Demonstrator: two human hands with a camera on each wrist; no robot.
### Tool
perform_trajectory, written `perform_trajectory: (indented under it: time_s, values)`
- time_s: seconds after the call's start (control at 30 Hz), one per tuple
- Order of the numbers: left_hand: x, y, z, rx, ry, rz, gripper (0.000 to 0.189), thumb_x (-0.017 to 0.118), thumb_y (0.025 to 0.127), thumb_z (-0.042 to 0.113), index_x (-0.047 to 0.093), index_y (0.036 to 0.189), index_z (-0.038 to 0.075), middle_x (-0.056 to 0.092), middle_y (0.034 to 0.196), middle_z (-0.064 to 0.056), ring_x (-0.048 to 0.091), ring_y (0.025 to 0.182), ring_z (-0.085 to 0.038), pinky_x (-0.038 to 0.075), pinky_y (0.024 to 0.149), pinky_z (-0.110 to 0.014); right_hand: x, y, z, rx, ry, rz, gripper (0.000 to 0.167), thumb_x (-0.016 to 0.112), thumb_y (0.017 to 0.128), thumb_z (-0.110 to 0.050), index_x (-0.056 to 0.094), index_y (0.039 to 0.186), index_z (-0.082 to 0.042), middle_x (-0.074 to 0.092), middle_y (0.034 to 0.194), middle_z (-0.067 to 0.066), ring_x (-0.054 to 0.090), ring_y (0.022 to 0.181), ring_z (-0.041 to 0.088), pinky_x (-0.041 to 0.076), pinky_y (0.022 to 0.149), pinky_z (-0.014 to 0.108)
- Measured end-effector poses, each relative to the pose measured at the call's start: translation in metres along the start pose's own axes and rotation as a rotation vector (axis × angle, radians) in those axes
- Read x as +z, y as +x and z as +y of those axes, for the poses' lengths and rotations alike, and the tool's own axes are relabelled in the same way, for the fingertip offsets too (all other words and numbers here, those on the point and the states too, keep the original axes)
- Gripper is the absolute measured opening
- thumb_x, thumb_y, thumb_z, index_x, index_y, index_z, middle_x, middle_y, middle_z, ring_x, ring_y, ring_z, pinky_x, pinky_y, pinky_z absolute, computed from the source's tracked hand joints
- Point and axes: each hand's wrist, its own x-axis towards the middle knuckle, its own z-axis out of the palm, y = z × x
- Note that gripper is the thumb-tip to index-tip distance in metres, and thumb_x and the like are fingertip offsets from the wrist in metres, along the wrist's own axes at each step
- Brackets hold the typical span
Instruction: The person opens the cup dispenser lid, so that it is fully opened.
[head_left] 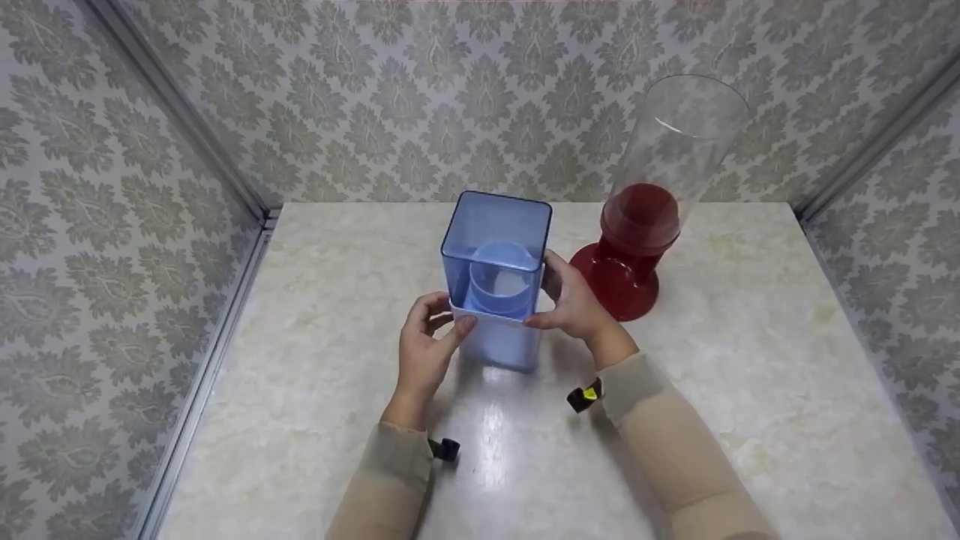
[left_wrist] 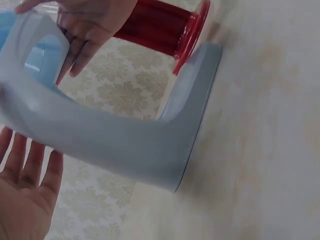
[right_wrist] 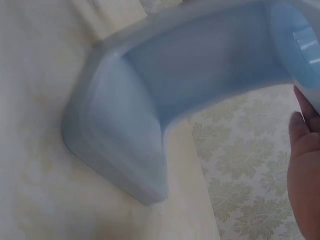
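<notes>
A blue gravity-feeder-like dispenser stands before me in the head view, with a see-through square hopper (head_left: 495,217) on a pale blue base (head_left: 499,343). A round cup-like ring shows inside the hopper. My left hand (head_left: 425,341) holds the left side where hopper and base meet, its thumb on the front. On the opposite side, my right hand (head_left: 576,300) grips the same level, thumb at the front corner and fingers partly hidden behind. The left wrist view shows the base's curved upright (left_wrist: 100,132); its foot (right_wrist: 120,135) is low over the table, and contact is unclear.
To the right stands a red dispenser (head_left: 619,285) with a clear cylinder (head_left: 682,142) on top, close to my right hand. The marbled table (head_left: 315,420) is bounded by patterned walls (head_left: 375,112) and metal corner rails (head_left: 195,382).
</notes>
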Motion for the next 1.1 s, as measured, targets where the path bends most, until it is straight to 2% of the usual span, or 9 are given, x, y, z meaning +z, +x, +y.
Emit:
perform_trajectory:
  time_s: [0.1, 0.23, 0.37, 0.47, 0.67, 0.77, 0.9, 0.97, 1.1]
  values:
    - [-0.007, 0.012, -0.001, -0.006, -0.007, -0.117, 0.073, 0.099, 0.087, 0.009, 0.064, 0.151, 0.006, 0.07, 0.147, -0.012, 0.062, 0.141, -0.025, 0.053, 0.125, -0.049, -0.005, 0.004, 0.001, 0.017, 0.054, -0.064, 0.134, 0.111, 0.066, -0.053, 0.043, 0.165, 0.006, 0.067, 0.153, 0.008, 0.064, 0.142, 0.019, 0.048, 0.131, 0.028]
    - [-0.015, 0.031, 0.0, -0.016, -0.047, -0.274, 0.108, 0.107, 0.075, 0.015, 0.051, 0.167, 0.01, 0.06, 0.165, -0.012, 0.052, 0.159, -0.032, 0.036, 0.14, -0.054, -0.008, 0.006, 0.004, 0.037, 0.116, -0.13, 0.12, 0.11, 0.07, -0.042, 0.048, 0.163, 0.0, 0.07, 0.151, 0.002, 0.065, 0.142, 0.019, 0.048, 0.131, 0.029]
    - [-0.019, 0.045, 0.0, -0.039, -0.065, -0.405, 0.121, 0.111, 0.067, 0.021, 0.048, 0.169, 0.007, 0.062, 0.164, -0.015, 0.054, 0.158, -0.034, 0.034, 0.141, -0.053, -0.008, 0.005, 0.009, 0.054, 0.186, -0.18, 0.114, 0.11, 0.07, -0.035, 0.05, 0.162, -0.004, 0.072, 0.15, 0.001, 0.066, 0.142, 0.018, 0.05, 0.13, 0.03]
    - [-0.021, 0.05, -0.001, -0.06, -0.047, -0.451, 0.119, 0.11, 0.064, 0.021, 0.05, 0.166, 0.005, 0.066, 0.158, -0.015, 0.06, 0.151, -0.03, 0.042, 0.137, -0.048, -0.008, 0.005, 0.011, 0.071, 0.211, -0.203, 0.117, 0.11, 0.07, -0.036, 0.048, 0.163, -0.003, 0.072, 0.15, 0.001, 0.066, 0.142, 0.017, 0.049, 0.13, 0.03]
    - [-0.02, 0.053, -0.005, -0.054, -0.032, -0.456, 0.111, 0.109, 0.062, 0.022, 0.057, 0.159, 0.003, 0.071, 0.149, -0.015, 0.066, 0.14, -0.025, 0.05, 0.128, -0.037, -0.007, 0.0, -0.003, 0.083, 0.152, -0.226, 0.13, 0.106, 0.076, -0.044, 0.031, 0.172, -0.001, 0.062, 0.159, -0.004, 0.055, 0.152, 0.011, 0.039, 0.135, 0.023]
    - [-0.019, 0.052, -0.006, -0.051, -0.031, -0.465, 0.113, 0.111, 0.061, 0.03, 0.059, 0.157, 0.002, 0.072, 0.147, -0.015, 0.066, 0.138, -0.025, 0.051, 0.127, -0.037, 0.001, -0.003, -0.02, 0.011, 0.119, -0.161, 0.138, 0.104, 0.076, -0.055, 0.024, 0.172, 0.002, 0.055, 0.164, -0.002, 0.05, 0.154, 0.011, 0.036, 0.135, 0.024]
    - [-0.019, 0.051, -0.007, -0.043, -0.041, -0.468, 0.121, 0.113, 0.059, 0.042, 0.057, 0.159, 0.002, 0.071, 0.149, -0.015, 0.065, 0.141, -0.026, 0.049, 0.129, -0.038, 0.023, -0.005, -0.049, -0.078, 0.079, 0.029, 0.153, 0.103, 0.07, -0.069, 0.018, 0.174, 0.003, 0.045, 0.174, 0.01, 0.043, 0.161, 0.018, 0.034, 0.138, 0.031]
    - [-0.02, 0.051, -0.007, -0.038, -0.05, -0.464, 0.125, 0.113, 0.059, 0.05, 0.056, 0.16, 0.003, 0.071, 0.151, -0.015, 0.064, 0.142, -0.026, 0.049, 0.129, -0.037, 0.036, -0.003, -0.061, -0.072, 0.022, 0.117, 0.158, 0.102, 0.067, -0.074, 0.015, 0.177, 0.0, 0.039, 0.178, 0.014, 0.039, 0.164, 0.023, 0.032, 0.14, 0.038]
    - [-0.022, 0.052, -0.007, -0.038, -0.057, -0.452, 0.13, 0.11, 0.059, 0.063, 0.054, 0.16, 0.003, 0.07, 0.15, -0.016, 0.065, 0.139, -0.027, 0.052, 0.126, -0.034, 0.054, 0.005, -0.066, -0.024, -0.085, 0.216, 0.151, 0.1, 0.068, -0.077, 0.023, 0.177, -0.006, 0.047, 0.171, 0.015, 0.048, 0.155, 0.029, 0.041, 0.134, 0.047]
